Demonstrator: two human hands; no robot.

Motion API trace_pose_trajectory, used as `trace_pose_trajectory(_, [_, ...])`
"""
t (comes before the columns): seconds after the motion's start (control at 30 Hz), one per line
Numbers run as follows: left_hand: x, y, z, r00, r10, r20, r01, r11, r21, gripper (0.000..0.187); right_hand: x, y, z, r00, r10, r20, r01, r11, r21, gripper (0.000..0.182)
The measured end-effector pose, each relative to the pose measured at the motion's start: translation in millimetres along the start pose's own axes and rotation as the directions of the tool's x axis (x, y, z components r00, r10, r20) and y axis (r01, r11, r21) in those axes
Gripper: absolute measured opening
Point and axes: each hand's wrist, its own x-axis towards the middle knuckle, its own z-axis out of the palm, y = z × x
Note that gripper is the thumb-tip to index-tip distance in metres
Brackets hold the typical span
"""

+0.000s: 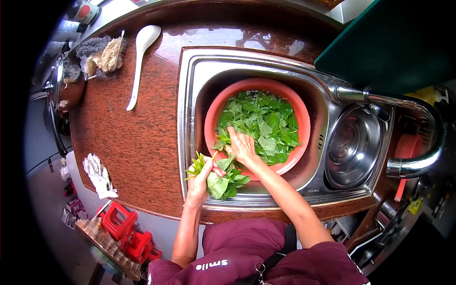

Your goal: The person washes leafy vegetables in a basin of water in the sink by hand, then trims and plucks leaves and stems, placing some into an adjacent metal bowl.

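Observation:
A red plastic basin [305, 121] full of green leafy vegetables [266, 118] stands in the steel sink [190, 85]. My left hand [202, 178] is closed around a bunch of leafy greens [219, 186] at the sink's front edge; the cut stems stick out to the left and the leaves hang to the right. At the basin's near left side, my right hand [241, 146] reaches in among the leaves. Its fingers are bent around some stems beside the basin's rim, and leaves partly cover the fingertips.
A curved chrome faucet [427, 156] arches over the right side, above a steel bowl [354, 147]. A white spoon [138, 66] and a pack of scrubbers [102, 54] lie on the brown countertop [137, 152], with a white cloth [99, 175] at its left edge. Red stools [121, 223] stand below.

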Motion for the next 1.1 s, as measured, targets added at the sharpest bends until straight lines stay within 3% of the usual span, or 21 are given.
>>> trace_pose_trajectory(0.13, [2,-1,-3,1.000,-0.016,0.020,0.016,1.000,-0.015,0.014,12,35,37,0.998,-0.018,-0.064,0.012,0.996,-0.091,0.039])
trace_pose_trajectory(0.17, [2,-1,-3,0.999,-0.024,0.033,0.025,0.999,-0.020,0.013,13,38,41,0.999,0.048,-0.010,-0.049,0.983,-0.174,0.047])
trace_pose_trajectory(0.23, [4,0,-2,0.999,-0.019,0.041,0.020,0.999,-0.029,0.012,17,46,46,0.999,-0.003,0.045,0.009,0.991,-0.135,0.051])
trace_pose_trajectory(0.33, [5,-4,-4,0.999,0.001,0.051,0.001,1.000,-0.030,0.012,14,41,43,0.995,0.094,-0.015,-0.095,0.990,-0.105,0.044])
trace_pose_trajectory(0.43, [4,-4,-3,0.999,0.004,0.050,-0.002,1.000,-0.023,0.013,5,33,22,0.964,0.211,-0.163,-0.149,0.933,0.327,0.035])
trace_pose_trajectory(0.47, [4,-4,-3,0.999,-0.002,0.045,0.003,1.000,-0.023,0.013,-3,29,5,0.950,0.293,-0.109,-0.201,0.839,0.505,0.035])
trace_pose_trajectory(0.5, [4,-4,-2,0.999,-0.007,0.045,0.008,1.000,-0.028,0.013,-6,45,13,0.950,0.285,-0.127,-0.151,0.776,0.613,0.027])
trace_pose_trajectory(0.57, [5,-5,-1,0.999,-0.019,0.045,0.021,0.999,-0.032,0.014,-19,53,3,0.935,0.301,-0.187,0.066,0.371,0.926,0.019])
trace_pose_trajectory(0.67, [9,-6,3,0.999,0.008,0.050,-0.007,1.000,-0.021,0.015,-35,65,-26,0.943,0.331,-0.016,-0.079,0.274,0.959,0.021])
trace_pose_trajectory(0.77, [15,-6,10,0.998,0.019,0.062,-0.019,1.000,0.004,0.014,-45,60,-54,0.985,0.158,0.063,-0.096,0.208,0.974,0.025])
trace_pose_trajectory(0.87, [25,-6,20,0.997,0.025,0.077,-0.028,0.999,0.035,0.013,-48,49,-63,0.996,0.089,-0.010,-0.020,0.326,0.945,0.025])
trace_pose_trajectory(0.9, [30,-6,24,0.995,-0.001,0.096,0.002,1.000,-0.011,0.009,-52,53,-65,0.998,0.044,0.043,-0.058,0.436,0.898,0.028])
trace_pose_trajectory(0.97, [38,-8,41,0.994,0.056,0.090,-0.049,0.996,-0.080,0.008,-61,9,-96,0.989,0.102,0.105,-0.142,0.487,0.862,0.031])
trace_pose_trajectory(1.0, [43,-13,44,0.995,0.053,0.090,-0.046,0.996,-0.072,0.007,-58,18,-78,0.998,-0.055,-0.031,0.054,0.515,0.856,0.032])
trace_pose_trajectory(1.03, [44,-11,56,0.990,0.111,0.086,-0.107,0.993,-0.055,0.007,-57,14,-78,0.985,-0.164,-0.051,0.135,0.559,0.818,0.037])
trace_pose_trajectory(1.1, [46,-17,70,0.968,0.212,0.137,-0.196,0.973,-0.122,0.008,-63,-3,-75,0.966,-0.202,-0.161,0.258,0.713,0.652,0.048])
